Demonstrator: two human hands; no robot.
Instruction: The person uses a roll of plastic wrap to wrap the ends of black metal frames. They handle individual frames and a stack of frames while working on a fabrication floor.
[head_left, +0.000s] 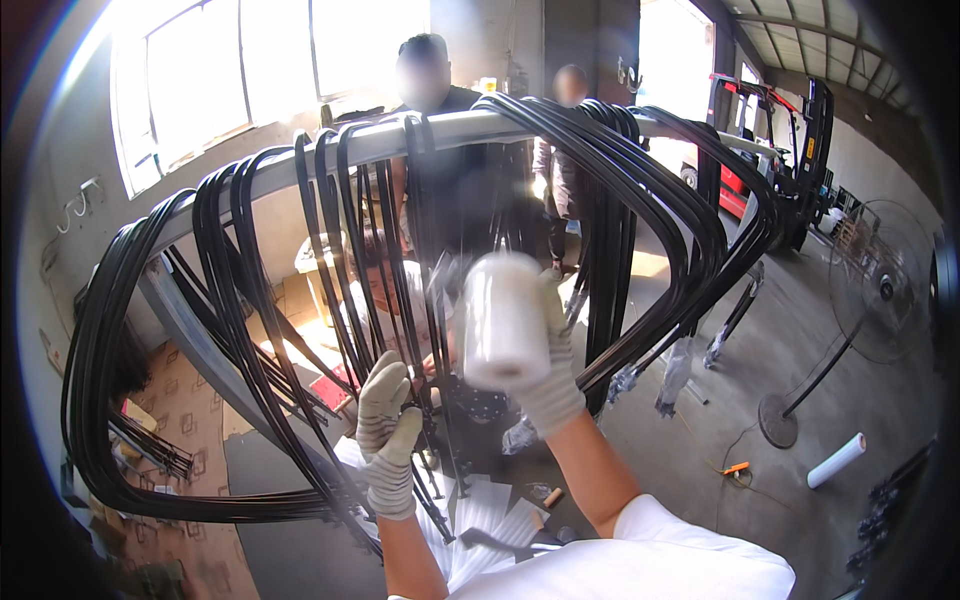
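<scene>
My right hand [548, 365], in a striped pale glove, grips a roll of clear plastic film [505, 325], blurred by motion and held out in front of the hanging strands. My left hand [388, 430], gloved the same way, is at the lower part of a bundle of thin black cables [392, 290]; its fingers are bent around them, though the grip is partly hidden. The cables hang from a pale curved rail [270, 178], and their lower ends spread below my left hand. More black cables [640, 190] drape over the rail's right side in thick bundles.
A person in dark clothing [455, 190] stands behind the rail, another person [562, 190] farther back, and one low behind the cables. A fan [778, 420], a white film roll [837, 460] and an orange-handled tool [737, 468] are on the right floor. A red forklift [735, 190] stands beyond.
</scene>
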